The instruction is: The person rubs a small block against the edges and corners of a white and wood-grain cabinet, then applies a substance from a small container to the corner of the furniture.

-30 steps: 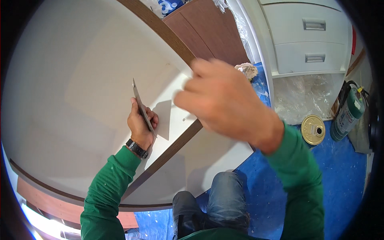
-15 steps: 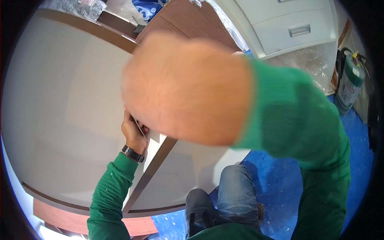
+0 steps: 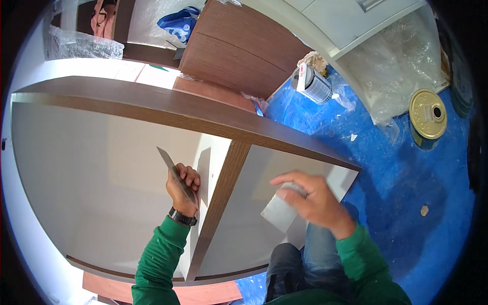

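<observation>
In my left hand [image 3: 179, 195], wrist in a black watch, is a thin grey scraper blade [image 3: 171, 163], seen almost edge on. The fingers curl round it beside the upright white divider [image 3: 212, 175] of a large cabinet. My right hand [image 3: 323, 206], slightly blurred, grips a flat, pale grey rectangular scraper blade [image 3: 278, 212] between thumb and fingers. It hovers over the smaller white compartment [image 3: 229, 244], right of the divider's brown wood edge [image 3: 218, 208]. Both arms wear green sleeves.
Beyond the cabinet's brown long edge [image 3: 168, 109] are an open tin [image 3: 316, 87] and a gold-lidded can [image 3: 428, 114] on blue floor sheeting [image 3: 376, 203]. Brown panels [image 3: 239, 46], a blue bag [image 3: 179, 24], a white drawer unit [image 3: 345, 25] and clear plastic [image 3: 401, 61] lie around.
My right hand has swung from close in front of the view down to the right compartment, bringing the pale blade into sight. The view has shifted; my left hand still holds its blade.
</observation>
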Tool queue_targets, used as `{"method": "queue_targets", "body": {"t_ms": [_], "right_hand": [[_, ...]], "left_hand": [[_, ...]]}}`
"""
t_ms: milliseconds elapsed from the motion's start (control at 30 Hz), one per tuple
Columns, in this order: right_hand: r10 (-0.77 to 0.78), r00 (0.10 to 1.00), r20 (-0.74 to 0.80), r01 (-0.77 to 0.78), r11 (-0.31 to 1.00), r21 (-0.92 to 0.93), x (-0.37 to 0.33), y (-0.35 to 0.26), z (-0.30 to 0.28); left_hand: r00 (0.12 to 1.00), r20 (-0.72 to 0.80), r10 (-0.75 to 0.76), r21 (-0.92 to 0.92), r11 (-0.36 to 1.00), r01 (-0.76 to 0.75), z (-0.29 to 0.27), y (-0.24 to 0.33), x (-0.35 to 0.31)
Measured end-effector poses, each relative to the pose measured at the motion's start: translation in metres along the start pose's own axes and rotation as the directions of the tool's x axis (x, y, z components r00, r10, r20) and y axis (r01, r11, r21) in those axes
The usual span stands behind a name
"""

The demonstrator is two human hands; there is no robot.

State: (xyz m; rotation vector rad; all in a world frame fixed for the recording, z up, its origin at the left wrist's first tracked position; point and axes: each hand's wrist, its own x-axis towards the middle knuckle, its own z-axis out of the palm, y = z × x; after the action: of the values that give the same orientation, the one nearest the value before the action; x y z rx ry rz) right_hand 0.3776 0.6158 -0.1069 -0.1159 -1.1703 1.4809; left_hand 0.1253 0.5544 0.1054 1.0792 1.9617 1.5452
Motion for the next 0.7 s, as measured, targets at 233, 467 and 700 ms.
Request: {"method": "queue_targets", "body": {"t_ms": [233,467,700], "right_hand": [[-0.252,0.968,-0.005,0.238,0.921,-0.308,0.021,0.008,0.038],[-0.245,0.969,-0.031,0.184,0.799,-0.572,0.052,0.025,0.064],[-0.221,0.970,-0.105,0.131,0.832,-0.538,0.043,0.037,0.081]], "left_hand": [[0.998,0.058,-0.005,-0.056,0.998,0.008,-0.004,-0.004,0.006],[0.882,0.472,-0.013,-0.145,0.985,0.092,-0.044,-0.005,0.014],[0.942,0.324,-0.082,-0.095,0.988,0.119,-0.040,0.000,0.024]]}}
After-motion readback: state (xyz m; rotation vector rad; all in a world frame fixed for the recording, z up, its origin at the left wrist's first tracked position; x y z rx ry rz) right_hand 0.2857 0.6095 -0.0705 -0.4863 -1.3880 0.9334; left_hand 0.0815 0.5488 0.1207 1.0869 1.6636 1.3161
